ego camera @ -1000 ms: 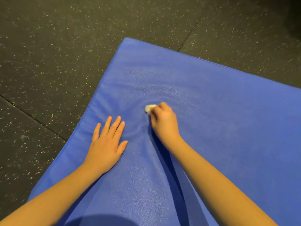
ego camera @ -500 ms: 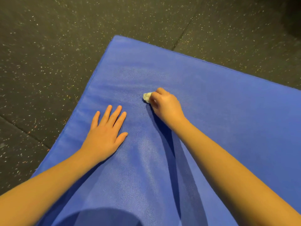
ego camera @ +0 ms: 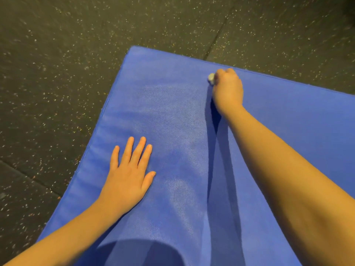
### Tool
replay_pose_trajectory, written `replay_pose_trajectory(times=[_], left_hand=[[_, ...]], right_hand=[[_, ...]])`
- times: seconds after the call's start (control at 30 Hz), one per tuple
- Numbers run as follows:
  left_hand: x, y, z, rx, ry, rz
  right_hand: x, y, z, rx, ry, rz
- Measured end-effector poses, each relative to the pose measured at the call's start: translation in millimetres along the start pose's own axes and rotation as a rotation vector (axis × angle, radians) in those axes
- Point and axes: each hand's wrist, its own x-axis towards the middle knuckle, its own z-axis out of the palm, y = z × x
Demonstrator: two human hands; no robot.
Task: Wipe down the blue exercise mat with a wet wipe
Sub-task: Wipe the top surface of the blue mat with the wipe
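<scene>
Risks sliding or bunching the blue exercise mat (ego camera: 172, 112), flat on the floor, under a hard push toward its far edge; probably countered by the left hand (ego camera: 128, 177), pressed palm-down with fingers straight and spread, near the mat's left edge. Risks overreach as well: right hand (ego camera: 227, 89) at full stretch, just short of the mat's far edge, curled round the balled wet wipe (ego camera: 211, 78), with only a small pale bit poking out toward the mat's far corner. Risks running off that far edge and dragging the wipe over gritty ground, then carrying dirt back. Risks patchy cover too, given so small a wad against so broad a surface: easy to leave unwiped strips between passes, above all on the mat's right side. Cannot tell how wet the wipe is.

Around the mat: dark speckled rubber floor (ego camera: 57, 73) to its left and beyond its far edge, with a tile seam (ego camera: 217, 37) running up to that edge. On the mat's near end, a rounded shadow (ego camera: 138, 252). In the way of the wipe: only the braced left hand and the right forearm, each covering a patch of mat.
</scene>
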Motion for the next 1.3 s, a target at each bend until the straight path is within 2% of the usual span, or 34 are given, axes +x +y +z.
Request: replay_pose_trajectory(times=[0.07,0.2,0.47,0.57,0.7,0.73,0.83,0.9,0.93,1.03,1.07,1.13,1.23,1.3], left_hand=[[-0.3,-0.1,-0.1,-0.006,-0.009,0.001],[-1.5,-0.1,0.9,-0.02,-0.012,-0.006],[0.3,-0.1,1.9,-0.021,-0.019,-0.008],[0.2,0.2,1.5,-0.02,-0.025,-0.007],[1.3,-0.5,0.6,-0.012,-0.018,-0.009],[1.0,-0.6,0.9,-0.014,-0.021,-0.01],[1.0,0.2,1.1,-0.015,-0.026,-0.018],[1.1,0.1,1.5,-0.008,-0.027,-0.015],[1.3,0.0,1.1,-0.004,-0.026,-0.014],[1.6,-0.7,1.1,0.01,-0.026,-0.011],[1.5,-0.5,0.5,0.009,-0.028,-0.014],[1.6,0.6,0.8,0.006,-0.023,-0.019],[2.0,0.7,0.3,0.014,-0.029,-0.016],[2.0,0.1,0.5,0.024,-0.037,-0.007]], right_hand=[[13.9,3.7,0.8,0.031,0.009,0.101],[7.9,-20.0,20.6,0.021,-0.048,-0.248],[13.8,-14.9,15.4,-0.104,-0.173,-0.417],[14.1,-8.5,15.5,-0.145,-0.095,-0.361],[18.2,34.7,6.3,-0.067,0.033,0.014],[14.0,35.8,7.6,-0.049,0.037,0.008],[-0.4,16.9,18.2,0.017,-0.044,-0.284],[-2.6,14.6,18.9,-0.034,-0.08,-0.375],[0.9,19.6,17.3,-0.063,-0.051,-0.337],[5.5,35.3,11.2,-0.026,0.029,-0.029],[0.6,30.8,13.1,0.023,0.04,-0.009],[-18.4,12.2,19.6,0.085,0.008,-0.185],[-42.1,6.6,22.1,0.02,-0.055,-0.461],[-36.5,18.3,18.5,-0.027,0.023,-0.391]])
